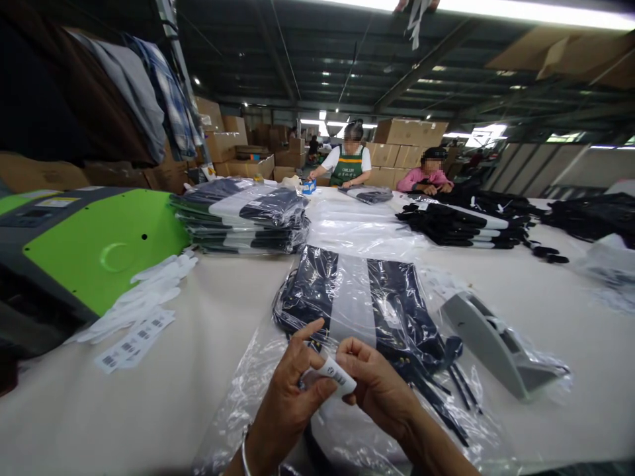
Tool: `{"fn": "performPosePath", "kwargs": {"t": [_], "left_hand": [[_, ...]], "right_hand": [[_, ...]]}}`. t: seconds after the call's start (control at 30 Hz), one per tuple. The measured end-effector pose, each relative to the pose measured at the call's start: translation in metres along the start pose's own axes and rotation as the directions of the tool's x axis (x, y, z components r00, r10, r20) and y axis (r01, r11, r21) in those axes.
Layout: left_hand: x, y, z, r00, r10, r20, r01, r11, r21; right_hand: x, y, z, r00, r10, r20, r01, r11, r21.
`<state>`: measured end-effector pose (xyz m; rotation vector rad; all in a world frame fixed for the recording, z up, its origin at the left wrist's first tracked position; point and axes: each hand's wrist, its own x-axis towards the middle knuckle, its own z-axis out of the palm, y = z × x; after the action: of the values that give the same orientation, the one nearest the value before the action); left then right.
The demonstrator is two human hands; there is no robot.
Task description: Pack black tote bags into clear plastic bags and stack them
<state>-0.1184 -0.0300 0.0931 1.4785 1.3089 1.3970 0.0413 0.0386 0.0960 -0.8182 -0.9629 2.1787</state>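
Observation:
Between my two hands is a small white label (339,375) with dark print, bent into a curve. My left hand (297,380) pinches its left side between thumb and fingers, with the index finger raised. At the label's right edge, the fingers of my right hand (372,380) are closed on it. Beneath and beyond the hands lies a dark folded garment (399,297) with a pale strip (353,297) down its middle, on clear plastic. Dark straps (446,396) trail from it towards the lower right.
A green machine (114,244) stands at left, beside white gloves (143,291) and printed labels (136,340). Bagged garments (243,218) are stacked behind. A grey tape dispenser (496,344) sits at right, near black garments (461,221). Two people work across the table (213,317).

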Motion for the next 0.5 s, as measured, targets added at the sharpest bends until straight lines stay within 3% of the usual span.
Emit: {"fn": "performPosePath", "kwargs": {"t": [0.1, 0.2, 0.3, 0.5], "left_hand": [[-0.001, -0.003, 0.001, 0.997, -0.038, 0.073, 0.042, 0.998, -0.055], [0.0, -0.005, 0.002, 0.991, -0.118, 0.06, 0.126, 0.982, -0.144], [0.002, -0.008, 0.002, 0.988, -0.151, -0.011, 0.147, 0.975, -0.167], [0.004, -0.012, 0.008, 0.989, -0.131, -0.074, 0.123, 0.987, -0.103]], "right_hand": [[0.0, 0.003, -0.003, 0.999, 0.029, 0.03, -0.026, 0.995, -0.091], [-0.001, -0.004, -0.008, 0.988, -0.147, -0.042, 0.126, 0.938, -0.323], [-0.004, -0.013, -0.011, 0.95, -0.307, -0.052, 0.232, 0.809, -0.54], [-0.009, -0.014, -0.004, 0.91, -0.409, 0.071, 0.296, 0.518, -0.803]]}}
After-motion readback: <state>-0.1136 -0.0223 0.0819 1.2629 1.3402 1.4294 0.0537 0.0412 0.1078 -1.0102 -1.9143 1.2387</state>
